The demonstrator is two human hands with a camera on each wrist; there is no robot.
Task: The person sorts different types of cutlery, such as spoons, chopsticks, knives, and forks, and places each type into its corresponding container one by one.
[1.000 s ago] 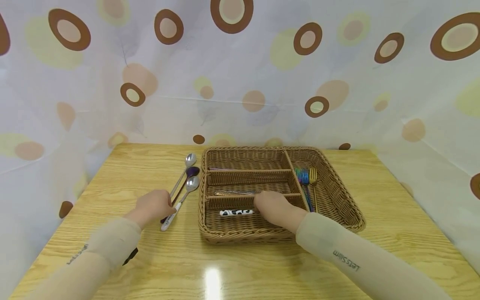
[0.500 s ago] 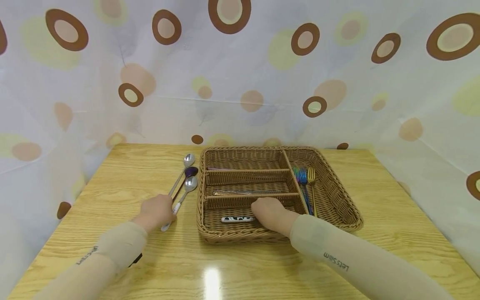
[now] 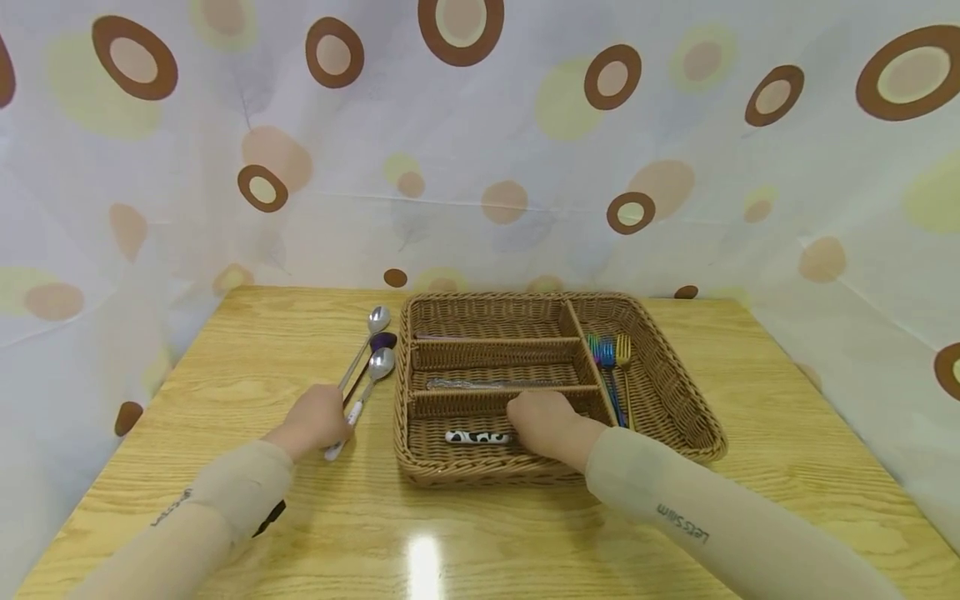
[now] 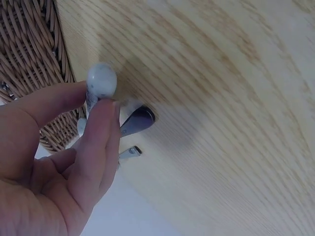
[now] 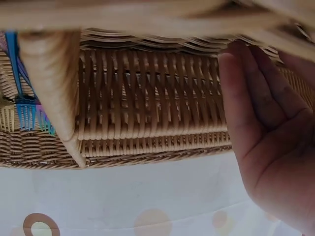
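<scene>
My left hand (image 3: 315, 417) pinches the white patterned handle of a silver spoon (image 3: 381, 363) on the table, left of the basket. In the left wrist view, thumb and fingertips meet around that handle's rounded end (image 4: 102, 78). A longer silver spoon (image 3: 378, 317) and a dark purple spoon (image 3: 385, 340) lie alongside. Inside the front compartment of the wicker basket (image 3: 487, 477), my right hand (image 3: 551, 427) grips the right part of a utensil with a cow-print handle (image 3: 478, 437); the hand covers its other end. The basket rim hides the right fingertips (image 5: 229, 64) in the wrist view.
Several forks, among them a blue fork (image 3: 608, 353) and a gold fork (image 3: 623, 350), lie in the basket's right compartment. Thin silver utensils (image 3: 465, 384) rest in the middle one, and a purplish utensil (image 3: 442, 337) shows in the back one. A patterned cloth (image 3: 480, 167) hangs behind the table.
The cow-print handle has come down lower toward the front of its compartment with my right hand. My left hand has shifted slightly right along the white-handled spoon.
</scene>
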